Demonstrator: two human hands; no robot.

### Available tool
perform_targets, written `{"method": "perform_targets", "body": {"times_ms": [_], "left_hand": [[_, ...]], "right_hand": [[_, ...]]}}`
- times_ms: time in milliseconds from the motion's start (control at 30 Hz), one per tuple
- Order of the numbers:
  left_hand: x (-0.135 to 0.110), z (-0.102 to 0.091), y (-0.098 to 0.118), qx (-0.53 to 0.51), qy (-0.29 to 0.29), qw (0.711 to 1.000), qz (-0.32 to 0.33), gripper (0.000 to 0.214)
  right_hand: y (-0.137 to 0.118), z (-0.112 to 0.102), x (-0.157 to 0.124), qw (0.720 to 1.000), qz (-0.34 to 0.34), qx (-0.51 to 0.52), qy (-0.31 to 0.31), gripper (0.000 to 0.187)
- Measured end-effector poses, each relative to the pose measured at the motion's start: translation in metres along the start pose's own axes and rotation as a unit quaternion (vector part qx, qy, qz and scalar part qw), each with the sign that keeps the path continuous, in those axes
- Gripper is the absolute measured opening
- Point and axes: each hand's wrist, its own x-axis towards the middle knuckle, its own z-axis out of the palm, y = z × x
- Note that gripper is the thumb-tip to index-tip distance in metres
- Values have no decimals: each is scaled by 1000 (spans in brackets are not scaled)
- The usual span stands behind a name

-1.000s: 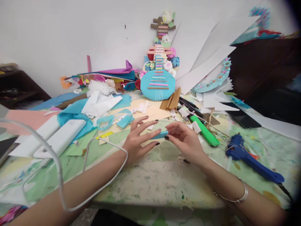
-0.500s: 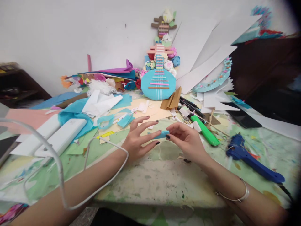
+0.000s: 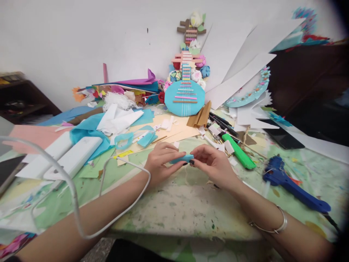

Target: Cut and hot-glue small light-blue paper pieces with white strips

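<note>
A small folded strip of blue paper (image 3: 183,159) is held between my two hands, above the near part of the table. My left hand (image 3: 163,160) has its thumb and fingers closed on the strip's left end. At the strip's right end, my right hand (image 3: 214,162) pinches it between thumb and index finger. Beyond my hands stands a blue paper lute (image 3: 185,100) with white strings and coloured bars, leaning against other decorated pieces by the wall.
A blue glue gun (image 3: 294,185) and a green cutter (image 3: 240,151) lie to the right, near a black phone (image 3: 283,135). White power banks (image 3: 72,158) and paper scraps lie left. A white cable (image 3: 72,196) loops over my left forearm.
My left hand's fingers, spread before, have drawn together onto the blue paper strip. My right hand keeps its pinch and has shifted slightly left.
</note>
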Motion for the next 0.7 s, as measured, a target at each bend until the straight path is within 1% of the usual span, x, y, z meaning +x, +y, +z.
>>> {"method": "perform_targets", "body": {"times_ms": [67,133,167,267,367,433,500,567,633,700], "left_hand": [[-1,1,3,-59,-11,995,-86,13],[0,0,5,-115,-21,977,-178,11],[0,-1,5,-139,-19,967,-214,10],[-1,-2,4,-186,-5,943,-276,10],[-2,-3,0,-193,6,935,-297,11],[-2,-3,-1,-203,14,935,-291,15],[-2,-4,-1,-234,5,933,-275,26],[-2,-3,-1,-257,-17,929,-265,34],[-2,-2,-1,-250,-28,930,-268,33],[-2,0,1,-223,-21,933,-282,25]], "right_hand": [[-1,0,0,1000,17,17,-6,16],[-2,-1,1,999,36,38,-5,18],[-3,-1,2,998,45,50,-3,20],[-5,-3,4,995,63,83,2,24],[-5,-4,5,993,68,101,5,25],[-5,-4,5,992,67,110,7,24],[-5,-5,5,991,66,115,9,24],[-4,-4,4,991,67,115,8,24],[-5,-4,4,991,69,111,-1,25],[-5,-3,4,992,74,103,-14,26]]}}
